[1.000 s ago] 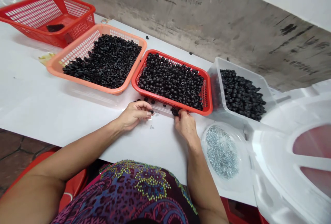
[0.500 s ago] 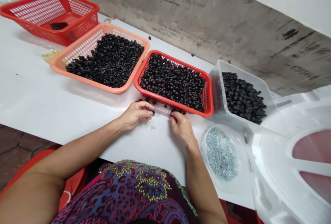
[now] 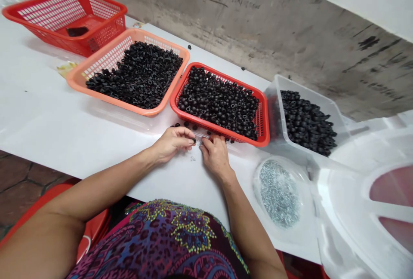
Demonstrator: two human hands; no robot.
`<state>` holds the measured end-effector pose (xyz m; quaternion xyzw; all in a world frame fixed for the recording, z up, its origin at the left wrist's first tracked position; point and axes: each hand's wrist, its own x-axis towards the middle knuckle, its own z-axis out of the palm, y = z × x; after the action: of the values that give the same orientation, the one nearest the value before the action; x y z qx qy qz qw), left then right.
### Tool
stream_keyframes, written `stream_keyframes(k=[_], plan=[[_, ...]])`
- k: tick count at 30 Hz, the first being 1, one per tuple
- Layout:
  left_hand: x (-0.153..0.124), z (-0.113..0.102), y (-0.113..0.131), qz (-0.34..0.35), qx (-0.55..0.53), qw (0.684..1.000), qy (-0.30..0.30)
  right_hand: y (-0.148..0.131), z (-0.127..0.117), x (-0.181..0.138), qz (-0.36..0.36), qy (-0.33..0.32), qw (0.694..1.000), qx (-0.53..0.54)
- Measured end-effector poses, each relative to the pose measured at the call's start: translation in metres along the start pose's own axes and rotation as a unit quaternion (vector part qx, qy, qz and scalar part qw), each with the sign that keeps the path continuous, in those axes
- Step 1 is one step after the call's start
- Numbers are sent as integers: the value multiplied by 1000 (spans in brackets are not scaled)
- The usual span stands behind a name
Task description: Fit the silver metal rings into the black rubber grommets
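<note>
My left hand (image 3: 171, 143) rests on the white table (image 3: 48, 120) with its fingers pinched on a small black ring (image 3: 194, 140). My right hand (image 3: 214, 155) sits just to its right, fingers curled, fingertips almost touching the left hand's; what it holds is hidden. Both hands lie in front of the red basket (image 3: 265, 128) full of black rings. A few loose black rings (image 3: 185, 124) and tiny metal bits (image 3: 192, 158) lie on the table by the hands.
An orange basket (image 3: 75, 82) of black parts and a nearly bare red basket (image 3: 106, 10) stand to the left. A clear tub (image 3: 277, 83) of black rings and a clear dish of small silver parts (image 3: 279, 193) sit to the right. A white moulded plastic piece (image 3: 364, 210) fills the right corner.
My right hand has moved left from the red basket's front edge to meet my left hand. My left hand has stayed in place.
</note>
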<state>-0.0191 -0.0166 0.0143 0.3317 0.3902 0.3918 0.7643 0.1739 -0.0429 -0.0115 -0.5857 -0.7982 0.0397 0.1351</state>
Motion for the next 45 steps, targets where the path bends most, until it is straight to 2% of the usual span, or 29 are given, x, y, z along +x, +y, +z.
stream_keyframes(k=[6, 10, 13, 18, 23, 28, 31, 35, 45], plan=[[-1, 1, 0, 5, -5, 1000, 8, 5, 2, -2, -4, 29, 999, 29], [-2, 1, -1, -7, -16, 1000, 3, 7, -5, -7, 12, 54, 987, 150], [-2, 2, -4, -21, -31, 999, -8, 4, -13, -10, 66, 49, 951, 298], [-1, 3, -10, -27, -34, 999, -26, -9, -31, -11, 169, 12, 859, 483], [-1, 3, -16, -9, 3, 999, -43, -18, -44, -14, 190, 4, 811, 553], [-1, 3, -18, 25, 62, 997, -42, -16, -44, -15, 180, -29, 772, 609], [-1, 4, -18, 36, 85, 994, -58, -16, -41, -14, 173, -44, 765, 619], [-3, 4, -19, 46, 114, 988, -90, -16, -40, -13, 172, -61, 774, 607], [-6, 5, -20, 69, 169, 977, -110, -7, -31, -10, 189, -130, 769, 597]])
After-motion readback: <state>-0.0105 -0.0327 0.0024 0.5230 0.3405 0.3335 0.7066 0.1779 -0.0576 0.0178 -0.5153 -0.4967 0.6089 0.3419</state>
